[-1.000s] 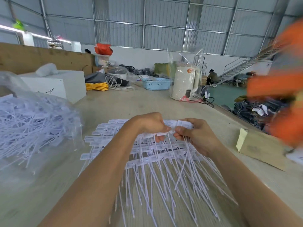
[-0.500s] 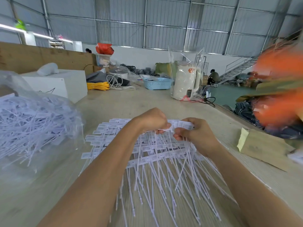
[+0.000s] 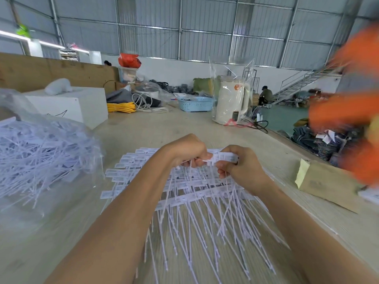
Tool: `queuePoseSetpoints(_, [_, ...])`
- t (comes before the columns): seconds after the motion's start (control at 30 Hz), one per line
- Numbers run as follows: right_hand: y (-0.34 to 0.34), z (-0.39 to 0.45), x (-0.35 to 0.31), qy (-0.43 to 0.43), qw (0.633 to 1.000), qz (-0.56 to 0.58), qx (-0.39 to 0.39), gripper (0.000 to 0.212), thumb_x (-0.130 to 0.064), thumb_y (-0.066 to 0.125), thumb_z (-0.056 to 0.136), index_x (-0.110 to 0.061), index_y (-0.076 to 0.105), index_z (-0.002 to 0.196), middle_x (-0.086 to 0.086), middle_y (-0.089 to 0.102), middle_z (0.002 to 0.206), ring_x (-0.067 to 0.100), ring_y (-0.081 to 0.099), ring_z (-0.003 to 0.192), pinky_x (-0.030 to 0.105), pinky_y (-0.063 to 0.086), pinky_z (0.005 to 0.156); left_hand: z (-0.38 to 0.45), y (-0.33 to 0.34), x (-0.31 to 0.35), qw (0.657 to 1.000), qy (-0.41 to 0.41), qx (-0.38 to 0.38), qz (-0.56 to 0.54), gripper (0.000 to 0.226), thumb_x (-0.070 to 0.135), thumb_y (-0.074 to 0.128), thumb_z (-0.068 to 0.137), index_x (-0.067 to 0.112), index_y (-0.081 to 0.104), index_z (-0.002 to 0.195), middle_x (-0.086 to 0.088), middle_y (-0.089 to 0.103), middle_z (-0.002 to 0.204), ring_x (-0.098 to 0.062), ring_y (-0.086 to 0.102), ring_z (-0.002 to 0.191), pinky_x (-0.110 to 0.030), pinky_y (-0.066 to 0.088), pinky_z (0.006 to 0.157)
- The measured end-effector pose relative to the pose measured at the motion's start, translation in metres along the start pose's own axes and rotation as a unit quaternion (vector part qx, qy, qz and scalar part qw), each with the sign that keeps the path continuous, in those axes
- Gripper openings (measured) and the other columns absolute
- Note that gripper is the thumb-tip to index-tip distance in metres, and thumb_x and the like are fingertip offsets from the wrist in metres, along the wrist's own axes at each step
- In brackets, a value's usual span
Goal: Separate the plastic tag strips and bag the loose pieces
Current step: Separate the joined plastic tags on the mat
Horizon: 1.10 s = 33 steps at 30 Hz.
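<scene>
Since the earlier frame the left hand sits closer to the right hand; both pinch one tag strip at frame centre, above the worktop; snap beside the grip; bag waits at left.

A big factory shed: corrugated metal walls on steel framing, a metal staircase at the far right, a long wooden counter heaped with cable coils, a plastic basket and bagged goods.
</scene>
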State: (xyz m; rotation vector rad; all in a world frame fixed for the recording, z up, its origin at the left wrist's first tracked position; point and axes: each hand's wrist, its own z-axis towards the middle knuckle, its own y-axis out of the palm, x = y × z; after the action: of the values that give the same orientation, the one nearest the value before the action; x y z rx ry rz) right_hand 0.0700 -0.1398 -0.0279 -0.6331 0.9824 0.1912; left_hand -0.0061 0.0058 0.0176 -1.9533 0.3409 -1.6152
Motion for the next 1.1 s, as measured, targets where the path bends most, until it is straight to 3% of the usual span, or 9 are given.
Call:
queuePoseSetpoints(0.1, [-0.014, 0.003, 0.004, 0.03, 0.995, -0.021, 0.091, 0.006, 0.006, 0.064, 0.081, 0.002, 0.062, 0.084, 0.016, 0.063, 0.067, 0.021, 0.063, 0.054, 0.035, 0.057, 0.057, -0.007, -0.006, 0.002, 0.996, -0.027, -0.084, -0.009, 0.025, 0.01, 0.052, 0.093, 0.005, 0.061, 0.07, 0.006, 0.038, 0.038, -0.008, 0.029, 0.035, -0.021, 0.018, 0.045])
queuePoseSetpoints(0.2, [-0.034, 0.004, 0.003, 0.092, 0.961, 0.222, 0.134, 0.003, 0.007, 0.06, 0.084, 0.004, 0.06, 0.084, 0.015, 0.057, 0.068, 0.013, 0.058, 0.05, 0.021, 0.051, 0.05, -0.009, -0.013, 0.002, 0.999, -0.006, -0.019, 0.04, 0.032, 0.01, 0.057, 0.09, 0.01, 0.063, 0.058, 0.002, 0.048, 0.045, -0.011, 0.037, 0.042, -0.019, 0.025, 0.044])
queuePoseSetpoints(0.3, [-0.044, 0.01, -0.001, 0.152, 0.89, 0.414, 0.117, 0.006, 0.008, 0.052, 0.087, 0.004, 0.056, 0.086, 0.011, 0.053, 0.072, 0.013, 0.053, 0.052, 0.019, 0.048, 0.048, -0.012, -0.013, 0.004, 0.999, 0.029, -0.027, 0.034, 0.029, 0.001, 0.049, 0.088, 0.004, 0.064, 0.064, -0.003, 0.057, 0.058, -0.013, 0.047, 0.052, -0.018, 0.037, 0.046])
queuePoseSetpoints(0.47, [-0.048, 0.012, -0.002, 0.178, 0.854, 0.488, 0.015, 0.002, 0.004, 0.052, 0.084, 0.002, 0.053, 0.085, 0.009, 0.051, 0.072, 0.009, 0.053, 0.045, 0.014, 0.048, 0.045, -0.013, -0.012, 0.009, 0.997, 0.036, -0.047, 0.051, 0.032, -0.017, 0.042, 0.076, -0.009, 0.067, 0.093, -0.005, 0.064, 0.066, -0.017, 0.057, 0.067, -0.022, 0.047, 0.068])
queuePoseSetpoints(0.53, [-0.052, 0.014, 0.002, 0.185, 0.872, 0.452, 0.015, 0.006, 0.005, 0.056, 0.081, 0.004, 0.054, 0.087, 0.011, 0.053, 0.072, 0.011, 0.053, 0.047, 0.016, 0.049, 0.046, -0.016, -0.012, 0.011, 0.995, 0.044, -0.058, 0.072, 0.035, -0.019, 0.043, 0.076, -0.008, 0.068, 0.098, -0.006, 0.066, 0.071, -0.02, 0.06, 0.08, -0.028, 0.048, 0.082])
queuePoseSetpoints(0.63, [-0.055, 0.014, 0.019, 0.228, 0.932, 0.258, 0.111, 0.011, 0.008, 0.062, 0.082, 0.007, 0.056, 0.092, 0.016, 0.055, 0.07, 0.019, 0.055, 0.048, 0.022, 0.05, 0.043, -0.017, -0.012, 0.011, 0.991, 0.048, -0.06, 0.107, 0.036, -0.018, 0.047, 0.078, -0.006, 0.069, 0.104, -0.015, 0.069, 0.091, -0.018, 0.061, 0.087, -0.032, 0.047, 0.094])
queuePoseSetpoints(0.77, [-0.048, 0.011, 0.037, 0.317, 0.923, 0.188, 0.115, 0.015, 0.009, 0.061, 0.084, 0.004, 0.048, 0.078, 0.016, 0.051, 0.063, 0.023, 0.056, 0.041, 0.026, 0.051, 0.036, -0.016, -0.013, 0.01, 0.993, 0.043, -0.065, 0.091, 0.038, -0.018, 0.05, 0.08, 0.0, 0.068, 0.108, -0.012, 0.068, 0.097, -0.016, 0.062, 0.087, -0.025, 0.047, 0.088])
queuePoseSetpoints(0.97, [-0.043, 0.015, 0.039, 0.337, 0.924, 0.16, 0.084, 0.015, 0.007, 0.061, 0.085, 0.004, 0.047, 0.08, 0.018, 0.052, 0.057, 0.023, 0.057, 0.036, 0.029, 0.051, 0.037, -0.012, -0.012, 0.007, 0.997, 0.026, -0.04, 0.058, 0.023, -0.003, 0.067, 0.081, -0.001, 0.067, 0.104, 0.009, 0.062, 0.087, -0.004, 0.055, 0.085, -0.012, 0.043, 0.076])
queuePoseSetpoints(1.1, [-0.045, 0.013, 0.036, 0.348, 0.921, 0.171, 0.048, 0.016, 0.007, 0.061, 0.085, 0.005, 0.048, 0.077, 0.016, 0.053, 0.057, 0.024, 0.057, 0.041, 0.034, 0.055, 0.045, -0.009, -0.012, 0.003, 0.997, 0.016, -0.02, 0.078, 0.015, 0.006, 0.072, 0.08, 0.006, 0.066, 0.093, 0.007, 0.06, 0.086, -0.005, 0.055, 0.086, -0.013, 0.043, 0.076])
